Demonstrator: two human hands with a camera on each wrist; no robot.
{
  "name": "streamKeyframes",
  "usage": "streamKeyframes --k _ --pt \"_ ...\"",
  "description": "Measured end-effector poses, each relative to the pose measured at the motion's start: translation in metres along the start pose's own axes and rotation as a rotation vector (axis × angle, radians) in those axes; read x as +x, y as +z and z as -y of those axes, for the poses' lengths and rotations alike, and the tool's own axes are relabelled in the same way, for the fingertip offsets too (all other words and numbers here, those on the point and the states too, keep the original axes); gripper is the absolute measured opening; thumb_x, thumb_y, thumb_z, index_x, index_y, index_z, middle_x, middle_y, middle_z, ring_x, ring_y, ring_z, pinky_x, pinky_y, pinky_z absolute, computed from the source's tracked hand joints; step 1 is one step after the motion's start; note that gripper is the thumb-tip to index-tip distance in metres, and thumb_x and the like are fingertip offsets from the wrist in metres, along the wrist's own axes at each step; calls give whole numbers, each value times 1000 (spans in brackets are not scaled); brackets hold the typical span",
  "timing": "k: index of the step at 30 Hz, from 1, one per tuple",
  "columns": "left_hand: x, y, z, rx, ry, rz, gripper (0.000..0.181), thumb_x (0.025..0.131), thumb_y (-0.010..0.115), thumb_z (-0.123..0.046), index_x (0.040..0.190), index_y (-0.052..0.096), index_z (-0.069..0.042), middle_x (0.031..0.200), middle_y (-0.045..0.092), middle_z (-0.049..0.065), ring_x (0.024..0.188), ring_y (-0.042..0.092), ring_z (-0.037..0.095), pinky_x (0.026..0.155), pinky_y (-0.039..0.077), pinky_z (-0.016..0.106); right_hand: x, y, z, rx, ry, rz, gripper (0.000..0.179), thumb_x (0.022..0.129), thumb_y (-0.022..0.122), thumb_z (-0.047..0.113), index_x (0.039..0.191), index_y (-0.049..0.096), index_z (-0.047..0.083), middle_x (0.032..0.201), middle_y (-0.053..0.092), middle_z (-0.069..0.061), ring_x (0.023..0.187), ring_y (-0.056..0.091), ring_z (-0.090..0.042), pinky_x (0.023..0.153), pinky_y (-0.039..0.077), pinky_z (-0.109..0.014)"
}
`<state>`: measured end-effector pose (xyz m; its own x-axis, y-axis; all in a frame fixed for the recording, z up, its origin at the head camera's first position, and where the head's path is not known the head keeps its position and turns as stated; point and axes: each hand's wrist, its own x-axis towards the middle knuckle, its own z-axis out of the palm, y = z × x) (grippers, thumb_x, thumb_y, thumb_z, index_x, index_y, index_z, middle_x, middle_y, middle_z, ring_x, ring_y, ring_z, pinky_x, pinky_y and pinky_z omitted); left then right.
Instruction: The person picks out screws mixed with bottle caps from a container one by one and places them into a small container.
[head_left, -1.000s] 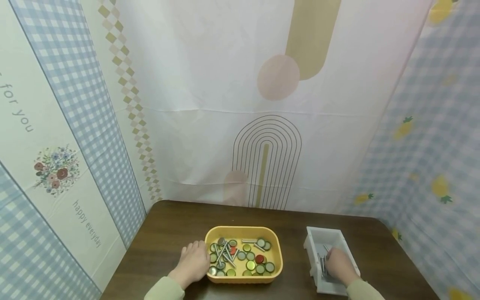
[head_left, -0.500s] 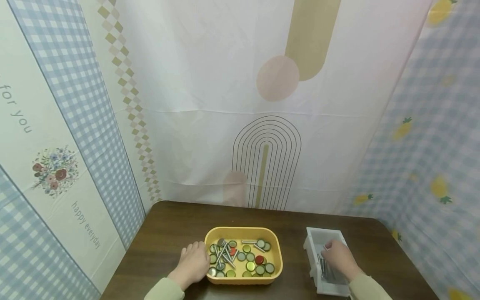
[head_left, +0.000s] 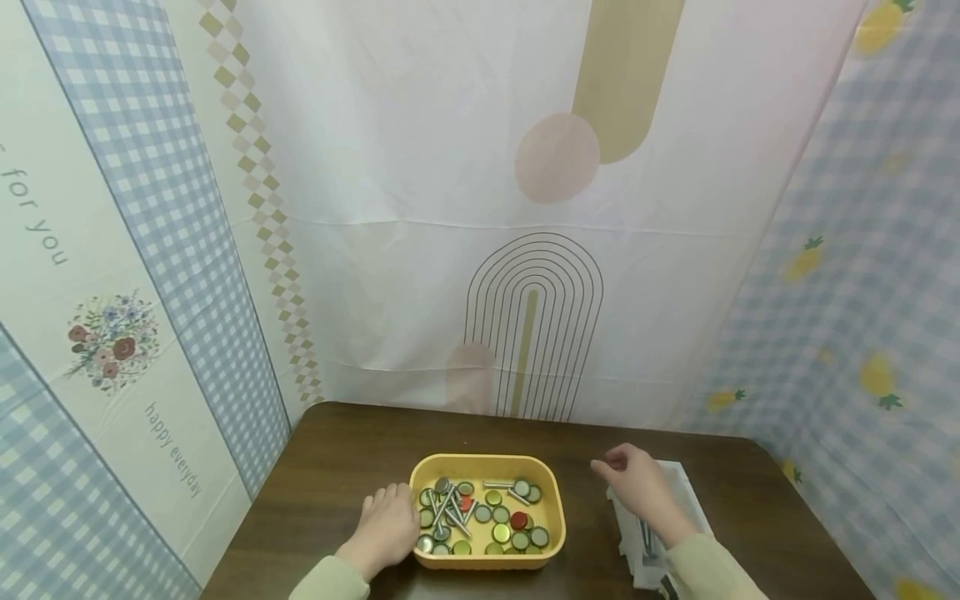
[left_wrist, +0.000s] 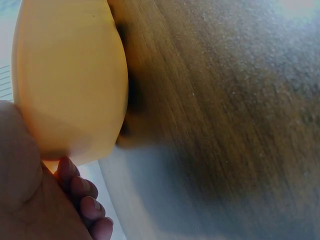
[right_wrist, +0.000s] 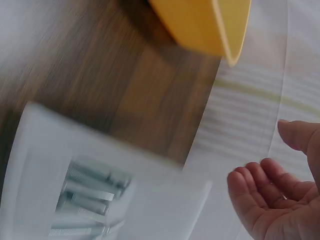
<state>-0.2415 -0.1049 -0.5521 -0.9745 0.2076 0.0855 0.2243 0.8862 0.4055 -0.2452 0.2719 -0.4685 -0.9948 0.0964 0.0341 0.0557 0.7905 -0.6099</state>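
My left hand (head_left: 384, 523) holds the left rim of a yellow tub (head_left: 480, 560). In the left wrist view, its fingers (left_wrist: 82, 186) curl beside the tub's end wall (left_wrist: 75, 80). Inside the tub lie several bottle caps (head_left: 501, 531), mostly green and silver with some red, and several silver screws (head_left: 453, 507). My right hand (head_left: 637, 483) is raised over the left side of a white bin (head_left: 693, 492), with nothing in it. Its thumb stands apart from the loosely bent fingers (right_wrist: 250, 187). Several threaded screws (right_wrist: 87, 200) lie in the bin, blurred in the right wrist view.
Both containers stand on a dark brown wooden table (head_left: 360, 442), the tub at the middle and the bin to its right. A strip of bare wood lies between them. A patterned cloth (head_left: 405, 292) hangs behind the table's far edge and along both sides.
My right hand has come up out of the white bin and moved left to its far left edge. My left hand and the tub have stayed put.
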Motion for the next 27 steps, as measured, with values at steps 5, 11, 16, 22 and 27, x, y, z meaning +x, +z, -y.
streamKeyframes --k 5,11,16,22,27 --pt "0 0 1 -6 0 0 10 91 51 -16 90 51 -6 83 43 5 79 42 24 73 32 45 6 27 25 36 -31 -33 41 88 69 37 108 64 1 96 66 -6 86 63 -20 74 52 -40" --pt "0 0 0 -9 -2 4 12 91 50 -16 94 52 -4 83 45 6 80 43 24 73 32 45 9 64 52 77 -103 12 32 86 72 27 104 66 2 90 65 -3 82 61 -17 73 52 -37" --pt "0 3 0 -13 0 4 13 91 50 -16 94 52 -4 84 45 6 80 43 24 73 32 45 10 89 63 91 -123 123 30 86 73 22 103 65 -1 88 63 -3 81 60 -18 70 51 -36" --pt "1 6 1 -7 8 -16 13 91 51 -16 93 52 -3 84 45 6 80 44 25 73 32 46 10 111 62 119 -121 206 18 82 71 5 94 62 -4 78 57 -4 72 55 -17 65 48 -36" --pt "0 5 2 -3 5 -22 14 91 50 -16 94 53 -3 84 45 6 80 43 25 74 33 46 12 124 61 69 -147 191 9 81 67 -2 83 58 0 69 50 -2 64 50 -15 61 45 -33"
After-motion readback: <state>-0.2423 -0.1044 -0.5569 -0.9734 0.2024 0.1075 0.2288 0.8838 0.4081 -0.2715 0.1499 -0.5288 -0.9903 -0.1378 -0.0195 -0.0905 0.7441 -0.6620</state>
